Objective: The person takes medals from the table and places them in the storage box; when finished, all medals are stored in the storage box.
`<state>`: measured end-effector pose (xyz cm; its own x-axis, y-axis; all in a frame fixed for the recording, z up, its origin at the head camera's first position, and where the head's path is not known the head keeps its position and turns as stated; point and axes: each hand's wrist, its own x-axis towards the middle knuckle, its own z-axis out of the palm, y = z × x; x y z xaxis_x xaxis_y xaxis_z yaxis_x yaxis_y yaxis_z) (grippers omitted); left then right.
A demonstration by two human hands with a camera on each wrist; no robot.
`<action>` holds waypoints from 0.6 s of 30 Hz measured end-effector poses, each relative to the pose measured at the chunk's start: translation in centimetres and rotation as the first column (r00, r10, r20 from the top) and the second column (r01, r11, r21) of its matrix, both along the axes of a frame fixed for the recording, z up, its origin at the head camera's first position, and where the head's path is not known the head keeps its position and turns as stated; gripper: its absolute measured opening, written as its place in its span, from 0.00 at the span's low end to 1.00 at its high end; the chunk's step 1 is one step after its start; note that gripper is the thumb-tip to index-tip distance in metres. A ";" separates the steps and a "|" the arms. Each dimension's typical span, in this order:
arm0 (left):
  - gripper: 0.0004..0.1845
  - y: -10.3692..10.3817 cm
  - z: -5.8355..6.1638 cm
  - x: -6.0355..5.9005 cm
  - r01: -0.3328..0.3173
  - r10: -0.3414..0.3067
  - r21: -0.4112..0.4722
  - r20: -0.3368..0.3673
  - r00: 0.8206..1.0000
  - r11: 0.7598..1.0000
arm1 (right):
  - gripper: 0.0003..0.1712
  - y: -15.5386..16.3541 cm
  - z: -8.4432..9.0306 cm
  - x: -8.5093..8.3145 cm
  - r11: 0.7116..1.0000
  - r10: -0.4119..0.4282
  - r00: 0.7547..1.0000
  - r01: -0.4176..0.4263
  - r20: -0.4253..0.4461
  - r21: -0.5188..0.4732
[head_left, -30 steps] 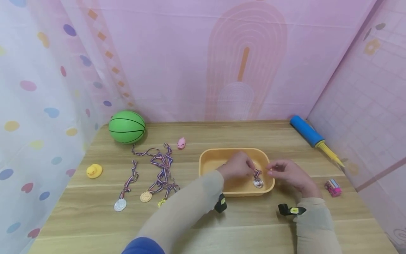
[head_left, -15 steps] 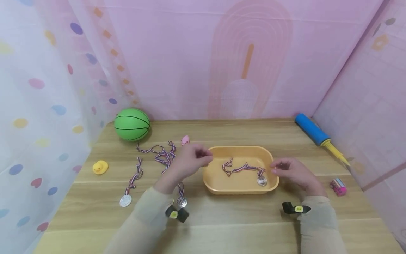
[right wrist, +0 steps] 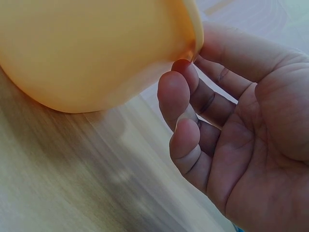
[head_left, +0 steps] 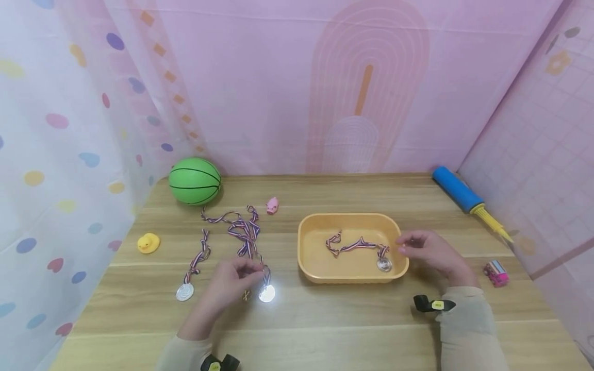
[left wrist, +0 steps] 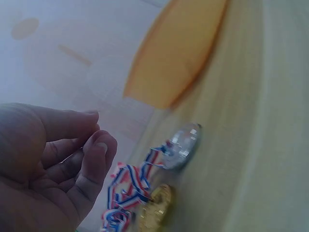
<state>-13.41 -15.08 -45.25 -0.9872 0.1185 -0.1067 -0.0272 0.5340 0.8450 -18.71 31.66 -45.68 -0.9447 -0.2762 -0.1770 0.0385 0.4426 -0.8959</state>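
**Picking the next medal off the table without dragging its neighbours**

Reaching over the heap of medals, the left hand (head_left: 230,282) sits with its fingertips at the ribbon (head_left: 248,242) just above a silver medal (head_left: 266,293), which lies flat on the table (head_left: 325,330) to the left of the orange tray (head_left: 306,257). In the left wrist view the fingers (left wrist: 91,159) are curled toward the thumb beside the striped ribbon, but whether they already pinch it cannot be told. A gold medal (left wrist: 155,208) lies touching the same tangle, so the pinch is best taken on the one ribbon close to the silver disc, lifting slowly enough to see which strands follow. If the gold one rises too, a small shake should free it.

The right hand (head_left: 429,252) rests at the tray's right rim with fingers loosely bent and holding nothing; its fingertips (right wrist: 181,94) are near or against the wall, well placed to steady the tray. One silver medal with its ribbon (head_left: 383,264) already lies inside. Another silver medal (head_left: 184,292) lies further left, apart from the heap.
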 end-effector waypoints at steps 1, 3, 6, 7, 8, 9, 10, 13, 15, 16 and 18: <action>0.04 -0.1 -0.3 0.1 -0.001 0.001 0.001 -0.003 1.000 1.000 | 0.20 0.0 0.0 0.0 1.000 0.000 1.000 0.000 0.000 0.002; 0.05 -0.4 -0.7 0.2 -0.013 0.013 0.003 0.004 1.000 1.000 | 0.20 0.1 -0.1 -0.1 1.000 0.001 1.000 -0.001 -0.003 0.004; 0.06 -1.0 -0.8 0.1 -0.037 0.037 0.014 0.017 0.999 0.999 | 0.19 0.2 -0.4 -0.2 1.000 0.004 1.000 -0.004 -0.022 -0.003; 0.06 -1.1 -0.8 0.1 -0.046 0.046 0.019 0.019 0.999 0.999 | 0.19 0.3 -0.5 -0.2 1.000 0.005 1.000 -0.005 -0.027 -0.004; 0.06 -1.3 -0.8 0.1 -0.053 0.053 0.013 0.019 0.998 0.998 | 0.19 0.3 -0.6 -0.2 1.000 0.005 0.999 -0.005 -0.033 -0.006; 0.05 -1.5 -0.8 0.1 -0.056 0.056 0.004 0.015 0.998 0.998 | 0.19 0.3 -0.7 -0.3 1.000 0.005 0.999 -0.006 -0.038 -0.008; 0.05 -1.5 -0.8 0.2 -0.053 0.053 -0.009 0.009 0.999 0.999 | 0.18 0.3 -0.8 -0.3 1.000 0.005 0.999 -0.005 -0.041 -0.008; 0.05 -1.1 -1.2 0.2 -0.018 0.018 -0.031 -0.001 1.000 0.999 | 0.18 0.4 -0.9 -0.3 1.000 0.003 0.999 -0.003 -0.046 0.001; 0.06 -0.7 -1.6 0.2 0.008 -0.008 -0.043 -0.007 1.000 0.999 | 0.18 0.3 -0.8 -0.3 1.000 0.005 0.999 -0.004 -0.049 0.002; 0.06 -0.5 -1.8 0.3 0.017 -0.017 -0.044 -0.009 1.000 0.999 | 0.18 0.3 -0.8 -0.3 1.000 0.005 0.999 -0.005 -0.050 0.003; 0.06 -0.3 -2.1 0.3 0.021 -0.022 -0.055 -0.019 1.000 0.998 | 0.18 0.2 -0.8 -0.3 1.000 0.004 0.999 -0.004 -0.051 0.000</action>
<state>-13.16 -15.38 -47.39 -0.9864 0.1346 -0.0946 0.0010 0.5801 0.8145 -18.98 31.89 -46.43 -0.9514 -0.2797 -0.1286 -0.0090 0.4428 -0.8966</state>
